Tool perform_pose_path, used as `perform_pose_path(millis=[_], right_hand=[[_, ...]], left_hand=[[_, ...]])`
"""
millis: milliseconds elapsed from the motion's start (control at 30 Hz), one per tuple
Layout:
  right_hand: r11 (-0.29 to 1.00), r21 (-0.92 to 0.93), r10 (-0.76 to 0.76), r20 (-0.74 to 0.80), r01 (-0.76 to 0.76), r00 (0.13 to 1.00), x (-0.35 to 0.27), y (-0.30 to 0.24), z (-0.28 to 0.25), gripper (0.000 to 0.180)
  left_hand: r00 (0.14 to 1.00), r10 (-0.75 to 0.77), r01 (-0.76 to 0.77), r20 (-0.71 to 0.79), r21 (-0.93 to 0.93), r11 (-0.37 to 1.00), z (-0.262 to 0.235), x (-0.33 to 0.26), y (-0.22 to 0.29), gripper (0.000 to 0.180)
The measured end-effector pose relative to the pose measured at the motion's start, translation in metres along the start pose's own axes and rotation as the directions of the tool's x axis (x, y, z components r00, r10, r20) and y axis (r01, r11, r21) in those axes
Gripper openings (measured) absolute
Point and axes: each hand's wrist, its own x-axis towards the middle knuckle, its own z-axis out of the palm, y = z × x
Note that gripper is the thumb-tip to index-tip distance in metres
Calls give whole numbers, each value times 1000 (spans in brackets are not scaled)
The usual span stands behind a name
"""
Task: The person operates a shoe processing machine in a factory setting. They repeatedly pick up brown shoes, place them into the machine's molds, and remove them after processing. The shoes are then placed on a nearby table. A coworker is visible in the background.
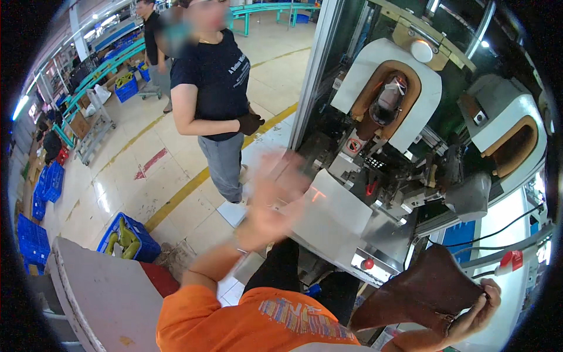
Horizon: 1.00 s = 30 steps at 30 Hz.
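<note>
My right hand is closed on the upper edge of a brown leather boot upper, which hangs at the lower right with a small buckle near my fingers. Motion blurs my left hand, raised beside a light grey machine table; its outline looks spread, and no object shows in it. Beyond the table stands a machine with a white U-shaped housing and a brown padded lining. A dark shiny boot or shoe form sits inside that lining.
A second padded machine station is at the right. On the table's front is a red push button. A person in a dark shirt stands beyond my left hand. A blue crate with green-yellow items sits on the floor at left.
</note>
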Motion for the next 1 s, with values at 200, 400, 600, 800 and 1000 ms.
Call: perform_pose_path(millis=[200,400,600,800,1000], right_hand=[[972,14,235,39,-235,971,-10,0,-5,14],[975,-142,193,139,-174,971,-4,-26,12,9],[965,-41,261,199,-258,945,-20,-16,16,12],[973,80,177,353,-218,919,-38,-13,37,14],[953,223,110,378,-206,919,-43,-35,61,7]], left_hand=[[858,90,384,-506,748,541,-120,97,-194,57],[862,-301,457,-408,883,109,-106,120,-313,75],[951,-256,277,-175,852,445,-139,125,-407,86],[948,-319,218,8,716,663,-118,21,-431,84],[364,-892,622,269,642,448,-87,-361,-320,49]])
